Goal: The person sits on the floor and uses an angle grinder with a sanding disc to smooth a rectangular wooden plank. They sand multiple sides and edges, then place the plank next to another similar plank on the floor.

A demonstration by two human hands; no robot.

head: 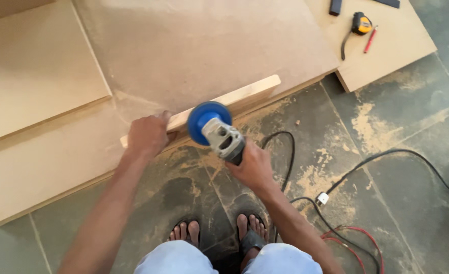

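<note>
1. Pale wood makes up the narrow strip on the board edge; the left hand covers part of its near left end, and the blue disc of the angle grinder hides a stretch of its middle.
2. The grinder's rear handle is buried inside the right hand, so its length cannot be made out; the person's body is cut off at the bottom edge.
3. The strip's long axis runs from lower left to upper right along the front edge of the fibreboard sheet.
4. The grinder points up and left, disc against the strip, body trailing down-right toward the person.
5. The left hand lies palm down, fingers curled over the strip, pressing it. The right hand is closed fully round the grinder's body.
6. Black cables and a white plug lie on the sawdust-strewn stone floor to the right; sandalled feet stand below. A tape measure and red pencil rest on a far board, well apart.
</note>
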